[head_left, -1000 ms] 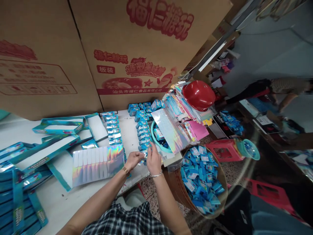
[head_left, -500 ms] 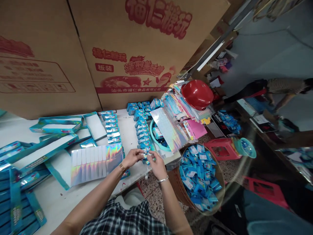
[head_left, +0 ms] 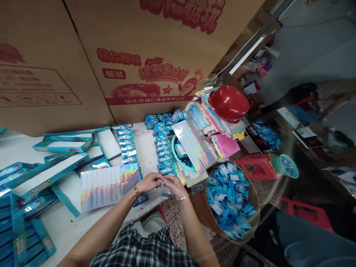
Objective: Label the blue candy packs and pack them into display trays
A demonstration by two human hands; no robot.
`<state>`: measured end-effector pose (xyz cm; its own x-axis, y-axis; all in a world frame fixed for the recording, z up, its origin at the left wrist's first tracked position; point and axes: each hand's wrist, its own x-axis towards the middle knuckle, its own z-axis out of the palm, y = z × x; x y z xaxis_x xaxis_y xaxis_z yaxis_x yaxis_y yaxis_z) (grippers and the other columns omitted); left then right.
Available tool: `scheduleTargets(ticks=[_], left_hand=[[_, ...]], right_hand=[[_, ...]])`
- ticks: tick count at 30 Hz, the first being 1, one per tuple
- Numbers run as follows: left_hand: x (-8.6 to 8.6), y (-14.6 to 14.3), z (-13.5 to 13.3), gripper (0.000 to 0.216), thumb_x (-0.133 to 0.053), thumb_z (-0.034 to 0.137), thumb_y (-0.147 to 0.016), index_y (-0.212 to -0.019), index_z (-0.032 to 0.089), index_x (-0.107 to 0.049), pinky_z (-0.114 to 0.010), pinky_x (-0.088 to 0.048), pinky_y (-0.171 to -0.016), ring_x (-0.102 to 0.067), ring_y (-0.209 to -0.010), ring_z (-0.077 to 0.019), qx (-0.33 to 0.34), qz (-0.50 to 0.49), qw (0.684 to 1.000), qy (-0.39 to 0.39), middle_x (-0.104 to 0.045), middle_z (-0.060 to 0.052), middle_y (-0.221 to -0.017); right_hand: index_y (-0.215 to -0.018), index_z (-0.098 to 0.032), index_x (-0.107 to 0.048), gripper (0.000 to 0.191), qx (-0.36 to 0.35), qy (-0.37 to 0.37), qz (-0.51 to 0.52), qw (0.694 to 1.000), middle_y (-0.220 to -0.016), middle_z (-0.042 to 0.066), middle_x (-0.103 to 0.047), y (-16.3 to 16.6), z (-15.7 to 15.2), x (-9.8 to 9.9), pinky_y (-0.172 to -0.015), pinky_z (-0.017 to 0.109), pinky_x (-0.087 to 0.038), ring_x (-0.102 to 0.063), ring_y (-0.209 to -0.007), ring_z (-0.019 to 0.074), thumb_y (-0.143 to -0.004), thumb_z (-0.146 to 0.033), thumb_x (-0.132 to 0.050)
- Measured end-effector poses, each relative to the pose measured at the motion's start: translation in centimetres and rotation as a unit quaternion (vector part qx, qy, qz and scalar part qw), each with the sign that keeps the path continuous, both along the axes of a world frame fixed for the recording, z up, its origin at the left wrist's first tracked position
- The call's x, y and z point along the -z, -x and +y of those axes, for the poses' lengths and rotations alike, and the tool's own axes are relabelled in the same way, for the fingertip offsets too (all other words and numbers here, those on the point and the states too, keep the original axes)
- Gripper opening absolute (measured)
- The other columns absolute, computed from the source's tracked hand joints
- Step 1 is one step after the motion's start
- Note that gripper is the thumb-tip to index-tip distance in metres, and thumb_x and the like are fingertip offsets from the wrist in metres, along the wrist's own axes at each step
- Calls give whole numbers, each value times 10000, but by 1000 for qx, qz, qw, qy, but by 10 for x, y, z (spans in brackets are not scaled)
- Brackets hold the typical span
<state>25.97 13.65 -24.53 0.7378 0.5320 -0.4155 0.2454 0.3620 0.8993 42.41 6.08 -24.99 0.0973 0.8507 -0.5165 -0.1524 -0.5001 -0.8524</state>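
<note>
My left hand (head_left: 150, 182) is closed in a pinch at the table's front edge, its fingertips meeting those of my right hand (head_left: 174, 186). Between the fingertips is a small silvery piece, mostly hidden; I cannot make out its kind. My right hand's fingers are curled and pressed together around it. Just beyond the hands, a row of small blue boxes (head_left: 164, 152) runs toward the back of the table. A second row of blue boxes (head_left: 128, 144) stands to the left. Near my left wrist lies a shiny rainbow sheet (head_left: 109, 187) with pale strips, overlapping some boxes.
Blue trays (head_left: 47, 172) are piled at the left. A round bin (head_left: 257, 222) full of blue boxes stands on the floor at right. A turquoise basin (head_left: 174, 150) sits partly under another shiny sheet (head_left: 191, 142). Behind it is a red bowl (head_left: 229, 104). Large cartons (head_left: 116, 29) wall the back.
My right hand has come closer to my left, so the fingertips now meet. Both hands have shifted slightly toward me, away from the near end of the box row.
</note>
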Motion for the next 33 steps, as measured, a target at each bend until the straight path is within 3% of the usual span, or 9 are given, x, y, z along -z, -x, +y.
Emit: scheduleTargets(ticks=[4,10,15,19,21,26,33], left_hand=[[1,2,2,241,-576,204,-655,-817,172,-751,-221,-399,-582,-493,-558,-127,5,4,1000,7,-584,23,-559],[10,2,-3,252,-563,212,-667,-852,164,-728,-218,-348,-508,-486,-499,-120,12,12,1000,13,-584,25,-553],[29,0,-4,500,-619,225,-678,-1175,165,-618,-257,-406,-588,-570,-554,-166,-87,78,991,-57,-650,15,-611],[42,-10,11,149,-634,284,-729,-816,186,-706,-274,-403,-635,-591,-635,-192,-140,166,970,-110,-673,-33,-665],[46,-18,19,102,-625,258,-748,-755,197,-707,-280,-402,-670,-608,-695,-207,-166,193,957,-138,-689,-48,-722],[55,-38,29,252,-599,210,-793,-1027,210,-693,-285,-402,-745,-637,-783,-233,-229,224,935,-151,-696,-56,-755],[57,-43,28,408,-582,211,-811,-1218,178,-604,-301,-410,-812,-658,-888,-266,-222,247,934,-129,-708,-84,-788]], right_hand=[[-738,-187,-652,298,34,11,-18,999,-613,-34,-579,1,2,0,-527,214,-357,-479,-568,112,-627,-429,-786],[-681,-196,-616,213,-5,-32,-98,995,-640,-41,-565,-1,3,4,-597,222,-380,-484,-619,120,-692,-384,-717],[-665,-211,-603,186,-19,-60,-266,962,-660,-26,-597,0,10,14,-663,250,-418,-535,-660,146,-761,-368,-616],[-664,-214,-580,202,13,-52,-332,942,-671,-12,-618,-2,32,26,-692,266,-438,-564,-673,161,-781,-378,-566],[-684,-213,-579,192,23,-48,-352,934,-691,-4,-624,-5,45,32,-702,268,-438,-568,-696,168,-795,-367,-546],[-719,-210,-577,148,45,-29,-432,900,-790,25,-608,-9,68,43,-746,283,-417,-555,-772,183,-817,-312,-537],[-779,-207,-598,96,33,-23,-486,873,-1000,70,-574,-2,69,42,-752,283,-407,-555,-881,195,-841,-262,-551]])
